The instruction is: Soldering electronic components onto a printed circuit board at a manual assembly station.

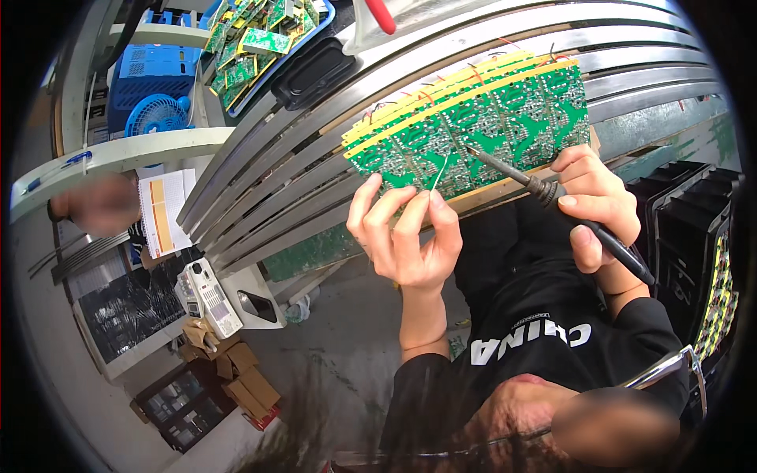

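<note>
A panel of green circuit boards (pixel 516 118) with yellow edge strips and thin red and black wires lies in front of me on the metal rails. More such panels are stacked behind it. My left hand (pixel 414 236) is closed at its lower edge, pinching a thin silvery solder wire (pixel 441 173) between thumb and fingers. In my right hand (pixel 599 197) is a soldering iron (pixel 627 254) with a black handle, its tip slanting up-left onto or just above the board near the wire's end. Whether the tip touches the solder cannot be made out.
Long metal rails (pixel 260 165) run across the bench. A blue-rimmed bin (pixel 328 17) of circuit boards and a black tray (pixel 314 72) stand far left. A blue fan (pixel 158 117), another person (pixel 98 203) and a white device (pixel 211 303) are at left; black crates (pixel 686 236) at right.
</note>
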Tool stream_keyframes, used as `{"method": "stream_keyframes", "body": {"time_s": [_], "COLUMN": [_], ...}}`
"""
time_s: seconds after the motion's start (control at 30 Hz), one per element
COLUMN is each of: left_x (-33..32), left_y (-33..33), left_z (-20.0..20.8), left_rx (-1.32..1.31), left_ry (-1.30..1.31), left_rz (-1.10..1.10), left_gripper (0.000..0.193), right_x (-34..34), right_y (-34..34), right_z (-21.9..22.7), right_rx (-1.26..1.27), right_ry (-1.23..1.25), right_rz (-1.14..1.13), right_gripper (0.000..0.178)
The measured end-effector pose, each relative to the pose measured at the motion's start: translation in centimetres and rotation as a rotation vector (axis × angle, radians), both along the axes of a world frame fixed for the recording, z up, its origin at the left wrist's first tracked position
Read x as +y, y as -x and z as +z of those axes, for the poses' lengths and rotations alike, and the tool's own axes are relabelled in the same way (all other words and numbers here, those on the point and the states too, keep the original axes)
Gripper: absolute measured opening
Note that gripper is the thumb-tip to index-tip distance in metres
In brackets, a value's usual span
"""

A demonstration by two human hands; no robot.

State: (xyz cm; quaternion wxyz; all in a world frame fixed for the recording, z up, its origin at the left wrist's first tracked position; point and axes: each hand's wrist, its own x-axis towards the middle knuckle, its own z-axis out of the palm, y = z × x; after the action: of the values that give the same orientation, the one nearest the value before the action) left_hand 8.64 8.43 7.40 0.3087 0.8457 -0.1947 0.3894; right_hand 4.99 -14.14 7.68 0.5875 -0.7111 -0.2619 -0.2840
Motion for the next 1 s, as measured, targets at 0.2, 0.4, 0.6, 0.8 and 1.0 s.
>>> {"method": "stream_keyframes", "body": {"time_s": [0.2,0.4,0.6,0.8,1.0], "left_x": [0.3,0.0,-0.6,-1.2,-0.9], "left_y": [-0.7,-1.2,-1.8,-0.7,-0.5], "left_z": [0.5,0.4,1.5,0.8,-0.1], "left_rx": [0.016,-0.004,-0.056,-0.013,-0.025], "left_ry": [0.013,0.079,0.09,0.064,0.012], "left_rz": [-0.044,-0.039,0.013,0.022,-0.029], "left_gripper": [0.016,0.016,0.015,0.016,0.016], "right_x": [1.0,0.4,0.7,0.0,-0.4], "right_y": [0.2,1.1,-0.6,0.2,1.5], "right_z": [-0.4,-1.3,-0.6,-1.1,-1.0], "right_rx": [-0.003,0.097,-0.023,-0.021,0.047], "right_ry": [-0.023,0.023,0.055,0.063,0.084], "right_rz": [-0.012,-0.087,-0.039,-0.025,-0.05], "right_gripper": [0.024,0.026,0.027,0.027,0.025]}}
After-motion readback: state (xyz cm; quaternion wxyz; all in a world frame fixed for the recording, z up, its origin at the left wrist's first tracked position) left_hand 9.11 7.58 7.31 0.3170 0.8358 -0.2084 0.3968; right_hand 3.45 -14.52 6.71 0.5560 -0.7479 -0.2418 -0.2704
